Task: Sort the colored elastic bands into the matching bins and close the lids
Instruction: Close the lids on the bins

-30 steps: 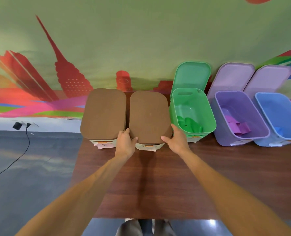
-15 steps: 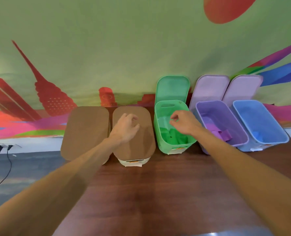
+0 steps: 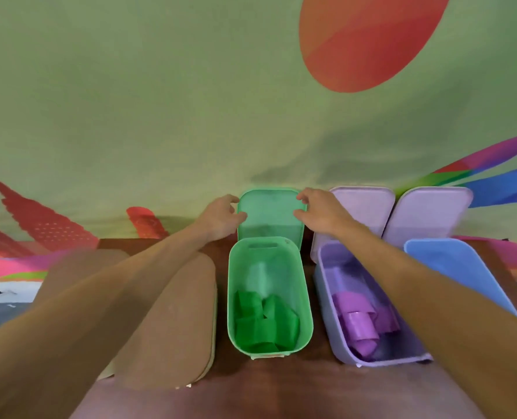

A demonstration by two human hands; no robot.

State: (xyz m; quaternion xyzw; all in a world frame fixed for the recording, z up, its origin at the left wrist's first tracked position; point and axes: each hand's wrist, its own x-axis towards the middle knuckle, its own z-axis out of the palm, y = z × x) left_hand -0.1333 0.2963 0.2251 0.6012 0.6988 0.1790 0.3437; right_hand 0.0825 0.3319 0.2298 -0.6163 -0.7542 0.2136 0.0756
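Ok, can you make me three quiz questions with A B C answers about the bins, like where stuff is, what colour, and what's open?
1. Where are both hands?
A. On the green lid
B. Inside the blue bin
C. Flat on the table

2. What colour are the bands in the bin right of the green bin?
A. Red
B. Purple
C. Yellow

3. Is the green bin open?
A. Shut
B. Open, lid leaning on the wall
C. Tipped over

Answers: 1 A, the left hand and right hand grip the sides of the green lid. 2 B, purple bands lie in the purple bin. 3 B, the green bin shows its green bands.
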